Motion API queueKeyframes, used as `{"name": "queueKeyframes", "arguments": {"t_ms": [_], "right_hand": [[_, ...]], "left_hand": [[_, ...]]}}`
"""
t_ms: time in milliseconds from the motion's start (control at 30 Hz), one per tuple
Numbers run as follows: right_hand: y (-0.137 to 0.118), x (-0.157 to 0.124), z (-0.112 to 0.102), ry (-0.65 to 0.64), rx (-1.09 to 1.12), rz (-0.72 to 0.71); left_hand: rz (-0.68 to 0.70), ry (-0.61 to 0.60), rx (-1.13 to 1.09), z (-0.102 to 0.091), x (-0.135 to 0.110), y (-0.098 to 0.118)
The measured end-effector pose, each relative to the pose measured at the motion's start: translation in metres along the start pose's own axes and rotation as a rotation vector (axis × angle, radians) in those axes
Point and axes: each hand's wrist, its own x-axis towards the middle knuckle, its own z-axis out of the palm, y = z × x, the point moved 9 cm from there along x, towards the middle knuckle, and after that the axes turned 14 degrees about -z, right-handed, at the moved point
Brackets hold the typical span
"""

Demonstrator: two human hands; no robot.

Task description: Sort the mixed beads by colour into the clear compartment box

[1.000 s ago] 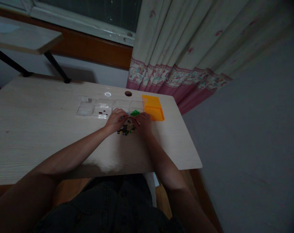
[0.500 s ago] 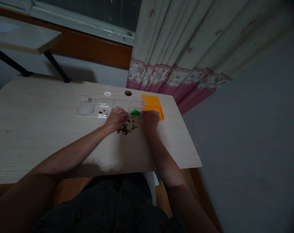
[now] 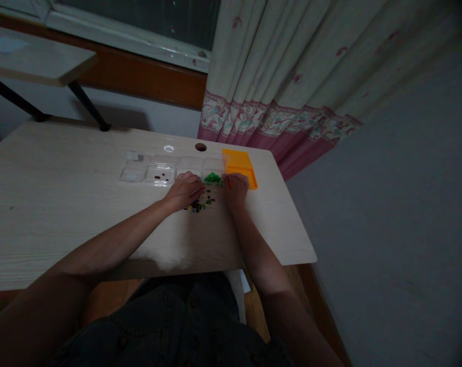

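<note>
A small heap of mixed dark, green and yellow beads (image 3: 202, 201) lies on the pale wooden table (image 3: 62, 204). My left hand (image 3: 184, 189) rests at the heap's left edge with its fingers curled together over the beads. My right hand (image 3: 236, 187) sits on the heap's right side, its fingers pinched around a thin orange stick. Just beyond the heap is a clear compartment tray (image 3: 154, 171); its right cell holds green beads (image 3: 212, 177), another cell holds a few dark pieces.
An orange lid or box (image 3: 239, 166) lies right of the tray. A round cable hole (image 3: 200, 147) is in the table behind it. A flowered curtain (image 3: 292, 76) hangs at the back right, a second table (image 3: 32, 58) stands at the back left.
My right hand has shifted right and slightly away from the bead heap toward the green cell. My left hand has stayed at the heap's left edge.
</note>
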Motion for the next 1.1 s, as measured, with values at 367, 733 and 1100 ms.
{"name": "queueKeyframes", "arguments": {"t_ms": [367,733,1100], "right_hand": [[-0.004,0.0,0.001,-0.019,0.026,-0.006],[-0.009,0.001,-0.003,0.012,0.029,-0.053],[-0.01,0.001,-0.001,-0.013,0.046,-0.041]], "left_hand": [[0.105,-0.156,-0.003,0.017,-0.007,0.017],[0.09,-0.178,0.051,0.019,-0.007,0.018],[0.098,-0.195,0.06,0.022,-0.008,0.015]]}}
